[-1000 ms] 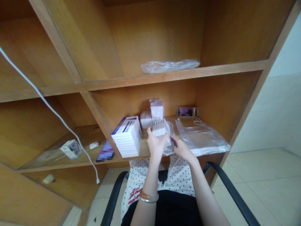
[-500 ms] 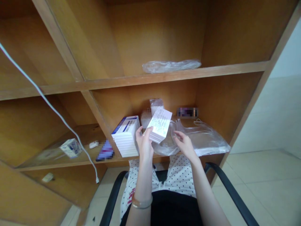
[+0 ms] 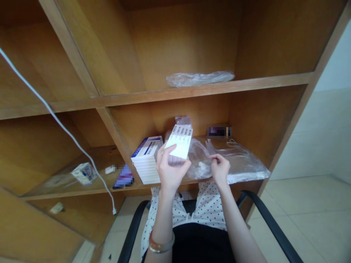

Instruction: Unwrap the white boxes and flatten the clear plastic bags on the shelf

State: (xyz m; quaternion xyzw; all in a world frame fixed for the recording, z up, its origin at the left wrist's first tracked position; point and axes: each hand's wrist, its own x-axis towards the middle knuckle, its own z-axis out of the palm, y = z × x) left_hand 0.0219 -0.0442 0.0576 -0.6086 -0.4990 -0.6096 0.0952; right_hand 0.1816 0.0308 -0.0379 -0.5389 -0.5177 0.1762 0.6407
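My left hand is closed around a small white box with printed lines along its top, held upright in front of the lower shelf. My right hand pinches the crumpled clear plastic wrap that hangs just right of the box. A stack of white boxes with a blue top stands on the shelf immediately left of my left hand. Behind the held box, a wrapped white packet sticks up at the back of the shelf.
Clear plastic bags lie on the lower shelf to the right, another plastic bag on the shelf above. In the left compartment sit a small carton and a white cable. Black chair armrests flank my lap.
My left hand lifted the white box out of the plastic wrap and turned it upright. My right hand stayed on the wrap and closed on it.
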